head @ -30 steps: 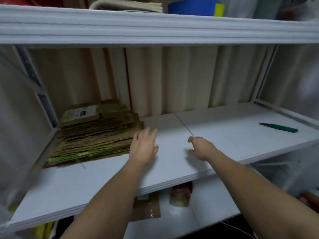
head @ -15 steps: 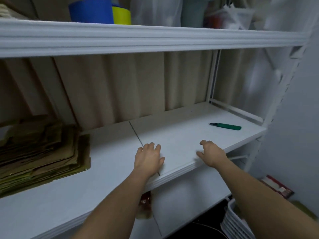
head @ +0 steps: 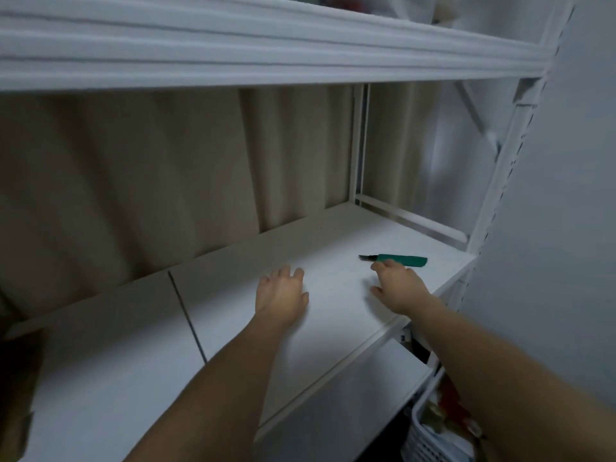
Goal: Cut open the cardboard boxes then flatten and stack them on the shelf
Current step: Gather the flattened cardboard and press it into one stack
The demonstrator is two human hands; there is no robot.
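A green utility knife (head: pixel 400 260) lies on the white shelf (head: pixel 333 261) near its right end, blade pointing left. My right hand (head: pixel 396 288) reaches over the shelf with its fingertips right at the knife's handle, fingers loosely spread and not closed round it. My left hand (head: pixel 281 291) hovers flat above the shelf to the left of it, fingers relaxed, holding nothing. A brown edge of the flattened cardboard stack (head: pixel 16 388) shows at the far left, blurred.
Another white shelf board (head: pixel 266 45) runs overhead. Corrugated beige sheeting (head: pixel 166 178) backs the shelf. A white wall (head: pixel 566 228) and the rack's upright stand at the right. A white slatted basket (head: pixel 430 438) with items sits low at the right.
The view has swung right, so the cardboard stack has slid almost out of frame. Both hands have moved right along the shelf, and my right hand has reached the knife.
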